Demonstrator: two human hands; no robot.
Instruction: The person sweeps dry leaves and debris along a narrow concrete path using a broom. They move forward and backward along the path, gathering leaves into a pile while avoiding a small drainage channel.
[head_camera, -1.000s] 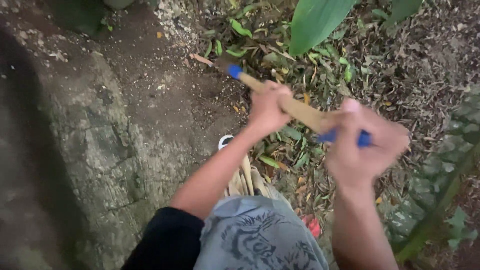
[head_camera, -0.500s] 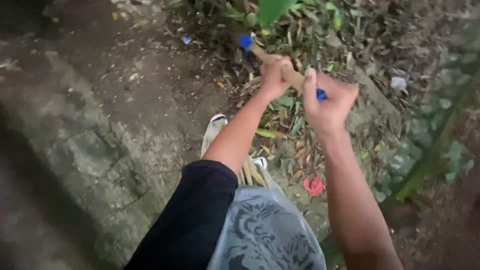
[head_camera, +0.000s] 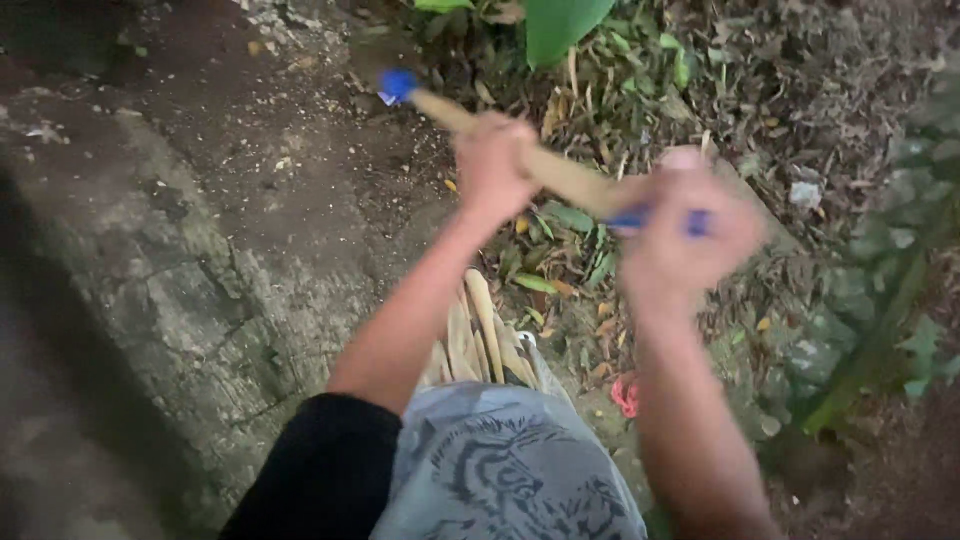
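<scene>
- I see my left hand (head_camera: 492, 165) closed around the middle of a long wooden stick (head_camera: 560, 172), fingers wrapped fully about it with no gap showing.
- My right hand (head_camera: 688, 232) is clenched on the same stick nearer to me, over a blue-taped section (head_camera: 640, 217); this grip looks tight too, though the hand is blurred.
- The stick runs slantwise above the ground, from its far end, which carries a blue cap (head_camera: 398, 85), down toward my right hand. It is held in the air, clear of the ground.
- The blue cap hangs over bare dirt just beside the edge of a cracked concrete slab (head_camera: 190, 300) that fills the left part of the view.
- Under the stick and both hands lies a bed of dry leaf litter (head_camera: 800, 90) with a few green leaves (head_camera: 545, 283) mixed in.
- A broad green leaf (head_camera: 560, 25) hangs in at the top edge, beyond my left hand.
- Between my forearms, close to my body, stands a bundle of pale wooden sticks (head_camera: 478, 340), upright and touching one another.
- A small red thing (head_camera: 626, 396) lies on the ground just inside my right forearm; I cannot tell what it is.
- At the bottom of the view I see a grey printed cloth (head_camera: 510, 470) and my black sleeve (head_camera: 325, 470) on the left arm.
</scene>
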